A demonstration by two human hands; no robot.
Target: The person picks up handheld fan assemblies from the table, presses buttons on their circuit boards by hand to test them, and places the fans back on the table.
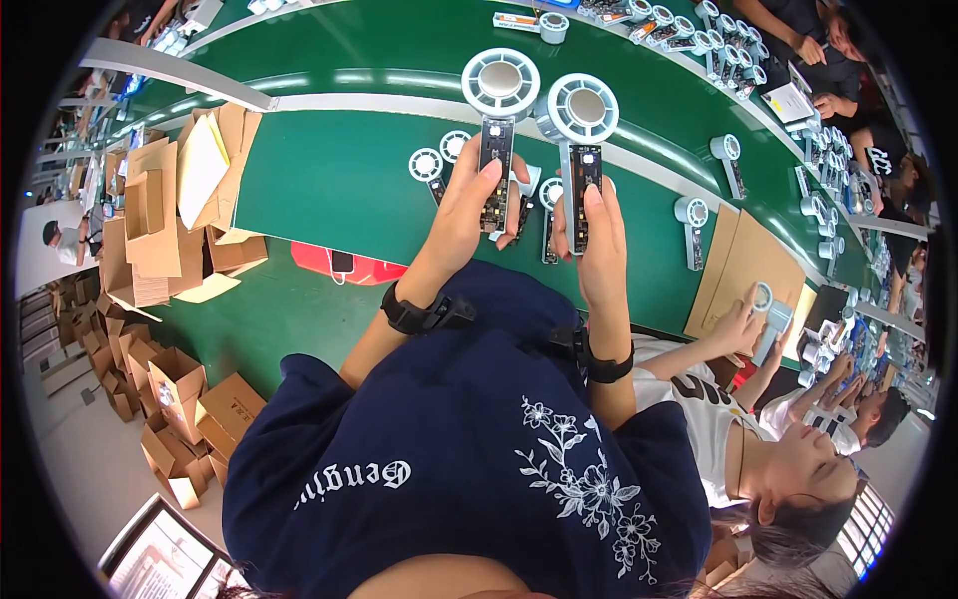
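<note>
Two handheld fans are held upright side by side above the green table, each with a round light-grey head and a bare dark circuit board along its handle. My left hand (464, 205) is closed around the handle of the left fan (501, 82), thumb on its board. Around the right fan (581, 108) my right hand (603, 245) is closed, its thumb also on the board. Both heads show a silver disc in the middle. Behind and below my hands lie several more fans (426, 164), partly hidden by the fingers.
Cardboard boxes (152, 225) crowd the left end of the green table (319, 165). A red seat (369, 270) with a phone is under the near edge. Two fans (693, 213) and a cardboard sheet (720, 270) lie to the right, where a co-worker's hands hold another fan (764, 298).
</note>
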